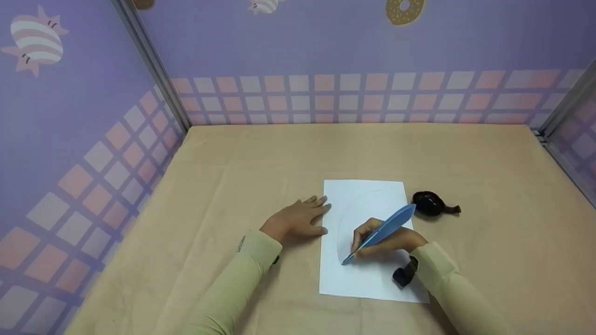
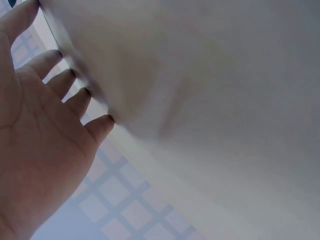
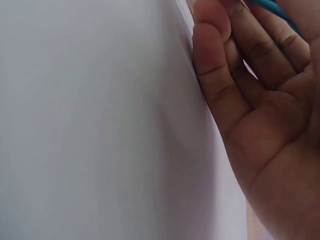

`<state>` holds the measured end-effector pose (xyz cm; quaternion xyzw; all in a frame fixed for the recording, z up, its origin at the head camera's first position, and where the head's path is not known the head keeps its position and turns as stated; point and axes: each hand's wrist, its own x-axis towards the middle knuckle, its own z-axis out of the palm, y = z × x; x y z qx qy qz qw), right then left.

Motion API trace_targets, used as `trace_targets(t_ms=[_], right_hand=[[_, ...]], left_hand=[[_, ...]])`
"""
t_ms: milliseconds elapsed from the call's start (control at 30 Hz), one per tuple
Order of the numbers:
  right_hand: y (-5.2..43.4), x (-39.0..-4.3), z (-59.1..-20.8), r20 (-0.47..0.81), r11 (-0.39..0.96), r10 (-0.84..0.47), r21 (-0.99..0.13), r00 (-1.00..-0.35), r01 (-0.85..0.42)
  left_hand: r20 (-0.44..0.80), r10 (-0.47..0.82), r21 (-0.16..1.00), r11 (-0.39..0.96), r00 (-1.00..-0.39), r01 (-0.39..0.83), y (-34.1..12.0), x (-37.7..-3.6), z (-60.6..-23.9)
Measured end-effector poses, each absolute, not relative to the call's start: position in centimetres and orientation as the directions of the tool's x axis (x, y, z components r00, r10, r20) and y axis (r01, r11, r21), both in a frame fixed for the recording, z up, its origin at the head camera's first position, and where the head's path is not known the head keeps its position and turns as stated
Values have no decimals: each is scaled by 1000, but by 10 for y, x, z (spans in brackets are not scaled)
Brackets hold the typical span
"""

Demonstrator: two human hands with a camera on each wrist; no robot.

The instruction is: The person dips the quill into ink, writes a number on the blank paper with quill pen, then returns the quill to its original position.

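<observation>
A white sheet of paper [image 1: 344,279] lies on the table, with a faint curved line drawn on its left and upper part. My right hand [image 1: 384,239] pinches a blue feather-shaped pen [image 1: 396,221], its tip down on the sheet near the lower end of that line. In the right wrist view the right hand [image 3: 260,105] has its fingers curled, and a bit of the blue pen [image 3: 272,7] shows at the top. My left hand [image 1: 300,218] rests with spread fingers at the paper's left edge. The left wrist view shows the left hand's [image 2: 45,120] fingertips touching down.
A glossy black object [image 1: 428,204], rounded with a short stem, lies right of the paper. The table [image 1: 242,163] has a beige cloth. Patterned purple walls [image 1: 326,46] stand behind and at the sides, with metal posts [image 1: 153,60] at the corners.
</observation>
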<state>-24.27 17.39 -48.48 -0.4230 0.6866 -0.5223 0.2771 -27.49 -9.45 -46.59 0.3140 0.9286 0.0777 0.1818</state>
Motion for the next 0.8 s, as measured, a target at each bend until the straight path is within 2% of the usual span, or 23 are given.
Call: trace_targets(t_ms=[267,500,800], right_hand=[[178,-242,-484,49,114,-873,-947,-486,-301],[181,-242,-483,-7,148,-872,-957,-489,-250],[182,-242,-481,8,93,-906,-971,-423,-218]], left_hand=[[-285,607,259,794,-742,551,-93,-274,-465],[-279,610,265,791,-742,551,-93,-272,-463],[-278,612,281,789,-740,547,-95,-273,-465]])
